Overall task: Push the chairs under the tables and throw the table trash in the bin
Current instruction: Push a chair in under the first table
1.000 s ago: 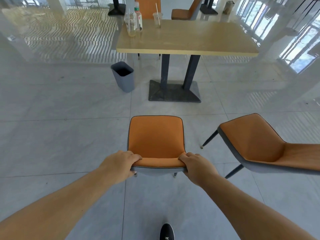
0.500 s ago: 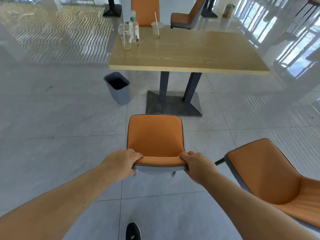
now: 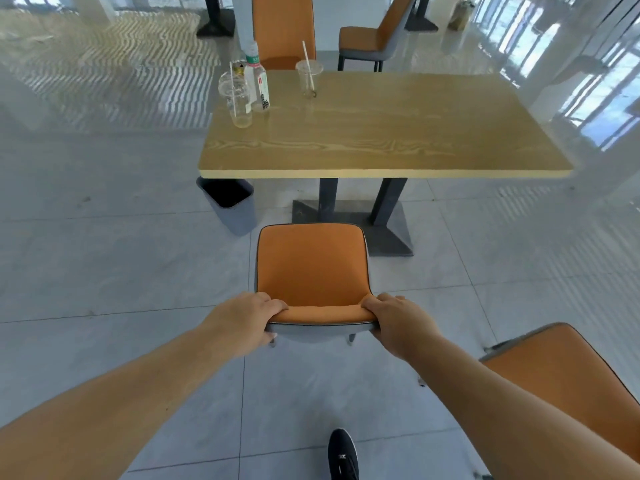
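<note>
An orange chair (image 3: 311, 265) with a grey shell stands just short of the wooden table (image 3: 381, 133), its seat facing the table base. My left hand (image 3: 246, 318) grips the left top corner of its backrest and my right hand (image 3: 398, 320) grips the right corner. On the table's far left stand a clear plastic cup with a straw (image 3: 239, 98), a plastic bottle (image 3: 258, 79) and a second cup with a straw (image 3: 309, 77). A grey bin (image 3: 230, 206) sits on the floor under the table's left front corner.
A second orange chair (image 3: 568, 382) stands at my lower right, close to my right forearm. Two more orange chairs (image 3: 284, 29) are beyond the table. The table's dark pedestal base (image 3: 381, 226) lies ahead of the held chair. My black shoe (image 3: 343, 455) shows below.
The held chair and I have moved forward toward the table, which now looms larger. The bin is now partly under the table edge, and the second chair has slid to my lower right.
</note>
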### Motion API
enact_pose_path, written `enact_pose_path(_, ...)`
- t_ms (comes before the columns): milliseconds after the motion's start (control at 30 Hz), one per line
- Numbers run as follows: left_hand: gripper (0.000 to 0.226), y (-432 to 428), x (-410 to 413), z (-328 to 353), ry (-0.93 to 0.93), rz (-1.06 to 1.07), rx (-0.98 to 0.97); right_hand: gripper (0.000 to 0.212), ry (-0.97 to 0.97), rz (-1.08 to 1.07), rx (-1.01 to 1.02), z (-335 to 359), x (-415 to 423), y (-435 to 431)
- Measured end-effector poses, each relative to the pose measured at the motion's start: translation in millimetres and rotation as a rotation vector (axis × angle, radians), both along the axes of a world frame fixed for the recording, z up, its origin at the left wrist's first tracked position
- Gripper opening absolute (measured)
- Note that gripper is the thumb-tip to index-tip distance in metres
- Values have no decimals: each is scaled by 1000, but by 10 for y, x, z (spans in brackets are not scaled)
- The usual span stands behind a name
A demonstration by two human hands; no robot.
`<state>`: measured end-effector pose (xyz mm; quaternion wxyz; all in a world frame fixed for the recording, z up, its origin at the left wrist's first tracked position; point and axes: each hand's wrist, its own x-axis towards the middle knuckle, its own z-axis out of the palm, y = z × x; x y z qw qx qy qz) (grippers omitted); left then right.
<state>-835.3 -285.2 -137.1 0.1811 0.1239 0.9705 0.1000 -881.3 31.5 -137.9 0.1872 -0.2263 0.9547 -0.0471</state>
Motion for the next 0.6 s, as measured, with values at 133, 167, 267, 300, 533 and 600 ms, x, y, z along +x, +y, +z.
enact_pose_path(133, 50, 14, -447, 16, -10, 45, -5, 13, -6, 22, 15, 2, -497, -14)
enact_pose_path(167, 50, 25, -543, 20, -12, 52, -12, 13, -3, 21, 16, 0, -608, -14)
enact_pose_path(267, 49, 63, -811, 14, 4, 77, -11, 14, 3, 15, 13, 5, -912, -9)
enact_pose_path(300, 49, 80, -892, 15, 8, 83, -10, 14, 9, 17, 13, 7, -1001, -3)
enact_pose_path(533, 48, 5, -1146, 36, -20, 104, -43, 13, 35, 92, 0, -40, -1235, -64)
enact_pose_path(600, 49, -6, -1119, 30, -40, 109, -52, 13, 48, 84, -23, -75, -1185, -67)
